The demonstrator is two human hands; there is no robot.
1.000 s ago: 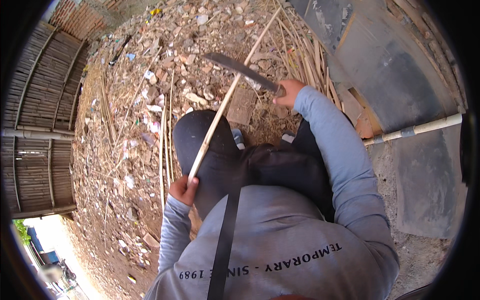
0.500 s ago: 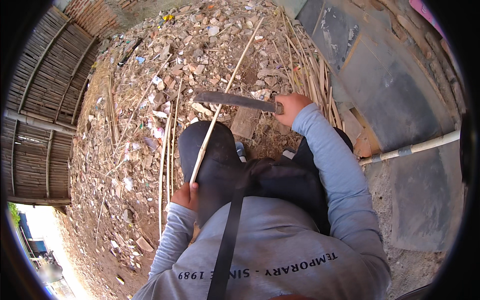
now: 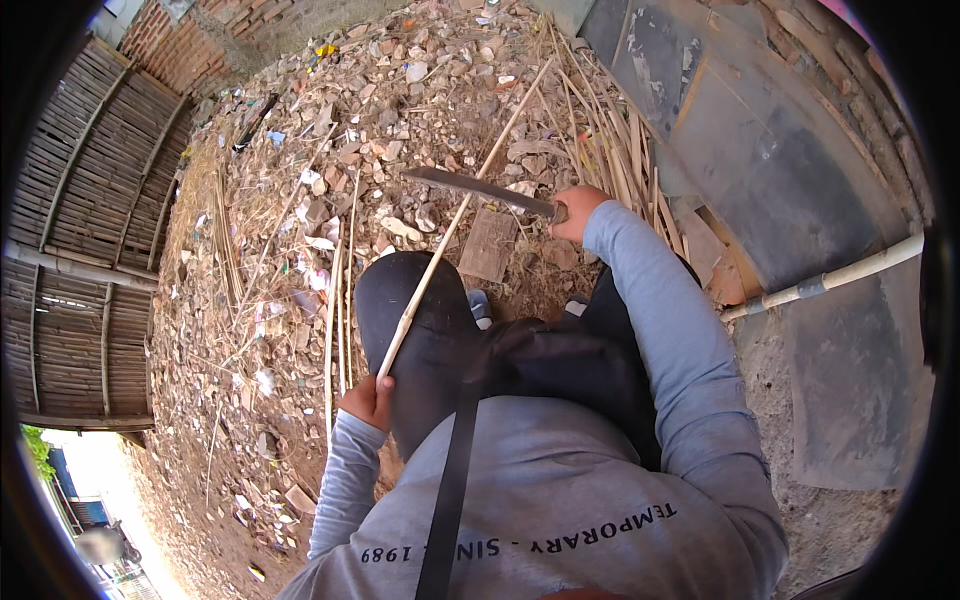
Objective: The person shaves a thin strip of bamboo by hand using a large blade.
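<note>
A long pale bamboo strip (image 3: 432,268) slants up and away across my left thigh. Its near end is gripped by my left hand (image 3: 368,402), closed beside my left hip. In my right hand (image 3: 579,213), closed round the handle, is a machete (image 3: 480,188) with a dark, worn blade. The blade points left and crosses the strip beyond my knees; whether its edge touches the strip I cannot tell. A flat brown wooden block (image 3: 488,246) lies on the ground just beyond my feet, below the blade.
Stones and litter cover the rubble ground (image 3: 290,350). More bamboo strips (image 3: 337,310) lie left of my leg, and a pile of split bamboo (image 3: 620,150) lies ahead right. A bamboo-slat wall (image 3: 85,190) stands left; dark panels (image 3: 760,170) and a pale pole (image 3: 840,280) are right.
The machete's blade has tilted, its handle end now lower than its tip. The strip's far end has shifted slightly right and nearer. My left hand still grips the strip.
</note>
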